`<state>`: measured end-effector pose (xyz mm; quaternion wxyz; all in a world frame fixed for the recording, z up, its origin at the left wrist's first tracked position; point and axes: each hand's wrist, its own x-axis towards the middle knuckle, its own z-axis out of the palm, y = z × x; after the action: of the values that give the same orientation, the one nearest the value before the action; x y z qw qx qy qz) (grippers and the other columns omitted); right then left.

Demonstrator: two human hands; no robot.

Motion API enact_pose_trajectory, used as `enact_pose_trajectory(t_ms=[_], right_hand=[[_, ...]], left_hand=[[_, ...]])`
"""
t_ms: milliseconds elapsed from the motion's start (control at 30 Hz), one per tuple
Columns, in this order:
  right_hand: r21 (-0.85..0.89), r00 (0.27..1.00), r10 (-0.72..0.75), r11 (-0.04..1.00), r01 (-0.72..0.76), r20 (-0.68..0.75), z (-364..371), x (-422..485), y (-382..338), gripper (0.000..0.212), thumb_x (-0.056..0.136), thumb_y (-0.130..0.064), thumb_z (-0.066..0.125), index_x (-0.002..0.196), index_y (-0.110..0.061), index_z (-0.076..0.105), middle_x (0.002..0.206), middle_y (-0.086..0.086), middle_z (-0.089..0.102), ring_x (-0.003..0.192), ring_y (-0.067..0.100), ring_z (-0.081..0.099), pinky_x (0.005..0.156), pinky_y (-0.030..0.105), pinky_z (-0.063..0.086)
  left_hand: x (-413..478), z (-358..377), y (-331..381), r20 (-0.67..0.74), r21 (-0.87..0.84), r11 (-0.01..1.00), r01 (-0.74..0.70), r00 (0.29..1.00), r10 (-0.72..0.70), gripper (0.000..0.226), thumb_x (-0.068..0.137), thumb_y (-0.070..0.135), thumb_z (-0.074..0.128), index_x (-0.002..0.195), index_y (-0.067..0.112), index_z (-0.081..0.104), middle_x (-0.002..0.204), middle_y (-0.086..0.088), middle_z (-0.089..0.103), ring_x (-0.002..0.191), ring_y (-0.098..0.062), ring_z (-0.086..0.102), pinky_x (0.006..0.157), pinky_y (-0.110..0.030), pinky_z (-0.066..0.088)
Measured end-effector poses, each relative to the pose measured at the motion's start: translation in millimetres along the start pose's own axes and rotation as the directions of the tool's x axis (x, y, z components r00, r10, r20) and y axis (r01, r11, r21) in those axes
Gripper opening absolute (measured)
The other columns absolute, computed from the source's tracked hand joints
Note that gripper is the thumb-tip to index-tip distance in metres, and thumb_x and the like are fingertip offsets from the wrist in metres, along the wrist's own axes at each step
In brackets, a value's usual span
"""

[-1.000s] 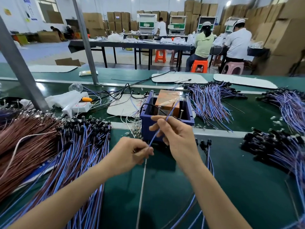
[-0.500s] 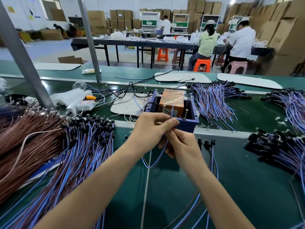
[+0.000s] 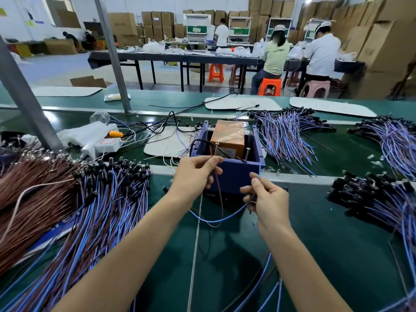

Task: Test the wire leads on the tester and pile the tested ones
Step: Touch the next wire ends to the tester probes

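The tester is a blue open box with an orange block inside and two upright metal pins, at the middle of the green bench. My left hand pinches the brown end of a wire lead just in front of the left pin. My right hand pinches the lead's blue end to the right of the box's front face. Between both hands the lead hangs in a slack loop. A big pile of blue and brown leads lies at the left.
More lead piles lie behind the tester, at the far right and near right. A white power strip and a metal post stand at the left. Seated people work at a far table.
My hands have drawn apart: the right hand moved right and down away from the tester, the left stays near the pin. The lead now hangs in a wider loop.
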<state>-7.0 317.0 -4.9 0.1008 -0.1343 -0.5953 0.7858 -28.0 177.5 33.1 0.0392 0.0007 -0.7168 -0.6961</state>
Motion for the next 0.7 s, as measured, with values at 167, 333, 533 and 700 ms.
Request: enact_pose_trajectory(t_ms=[167,333,533,700], right_hand=[[-0.114,0.998,0.056,0.992,-0.054,0.017,4,10,4,0.021,0.099,-0.017,0.05,0.086,-0.014,0.066,0.043,-0.001,0.058,0.031,0.008,0.043,0.033,0.016,0.028],[-0.16,0.997,0.081,0.984,-0.078,0.011,9,17,10,0.026,0.099,-0.02,0.05,0.079,-0.015,0.066,0.04,-0.002,0.054,0.03,0.007,0.042,0.034,0.014,0.029],[-0.16,0.996,0.088,0.983,-0.085,0.013,9,19,13,0.025,0.099,-0.022,0.05,0.082,-0.015,0.068,0.041,-0.003,0.054,0.031,0.006,0.041,0.034,0.015,0.029],[-0.169,0.996,0.082,0.983,-0.077,0.021,10,18,12,0.025,0.099,-0.022,0.05,0.083,-0.015,0.068,0.04,-0.004,0.052,0.032,0.005,0.04,0.034,0.016,0.031]], left_hand=[[14,4,-12,0.085,0.094,0.977,0.191,0.976,-0.199,0.023,0.097,0.006,0.046,0.09,0.003,0.068,0.067,-0.005,0.061,0.052,-0.007,0.051,0.05,-0.013,0.048],[21,3,-17,0.053,0.087,0.97,0.228,0.971,-0.233,0.022,0.097,0.006,0.046,0.092,0.001,0.067,0.066,-0.005,0.06,0.053,-0.008,0.05,0.048,-0.012,0.047],[23,1,-17,0.059,0.107,0.972,0.208,0.975,-0.215,0.021,0.098,0.01,0.047,0.093,0.007,0.068,0.067,-0.002,0.059,0.055,-0.008,0.047,0.048,-0.013,0.046],[24,3,-17,0.065,0.119,0.974,0.19,0.978,-0.199,0.022,0.098,0.011,0.047,0.094,0.008,0.068,0.066,-0.001,0.058,0.054,-0.008,0.046,0.047,-0.012,0.044]])
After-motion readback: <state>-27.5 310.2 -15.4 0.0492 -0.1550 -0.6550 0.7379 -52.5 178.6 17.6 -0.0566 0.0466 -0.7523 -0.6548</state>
